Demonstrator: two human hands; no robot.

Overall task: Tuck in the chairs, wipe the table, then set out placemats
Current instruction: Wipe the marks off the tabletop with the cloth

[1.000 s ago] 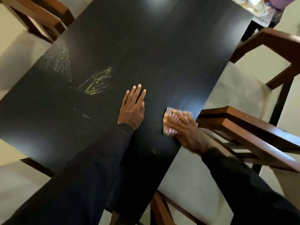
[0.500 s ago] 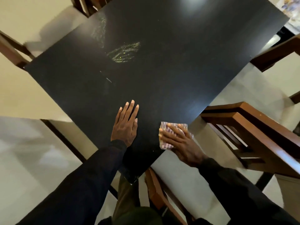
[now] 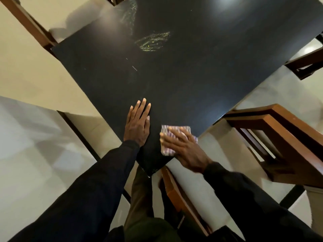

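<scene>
Floor: pale cream tiled floor [image 3: 26, 67] shows on every side, with soft reflections on the left.
Worktop: large matt black rectangular worktop [image 3: 192, 75] runs away to the far right. Its near corner points at the person, and a lamp glares on the far end.
Chairs: a brown wooden chair [image 3: 279, 137] stands close on the right, just off the worktop edge. Another wooden chair frame [image 3: 176, 193] sits under the near corner, and more are at the far left and far right.
Marks: a yellowish chalky smear [image 3: 153, 41] and fainter streaks lie far of the hands and look unwiped.
Left hand: the left hand [image 3: 138, 124] lies flat on the worktop with its fingers straight and together, holding nothing.
Right hand: the right hand [image 3: 185, 147] has its fingers splayed and presses down on the cloth.
Cloth: small pink-and-purple checked cloth [image 3: 167, 151] lies at the near right edge, beside the corner. I'd judge it soft, light and limp. It should bunch if pinched, so a flat palm over its middle suits wiping.
</scene>
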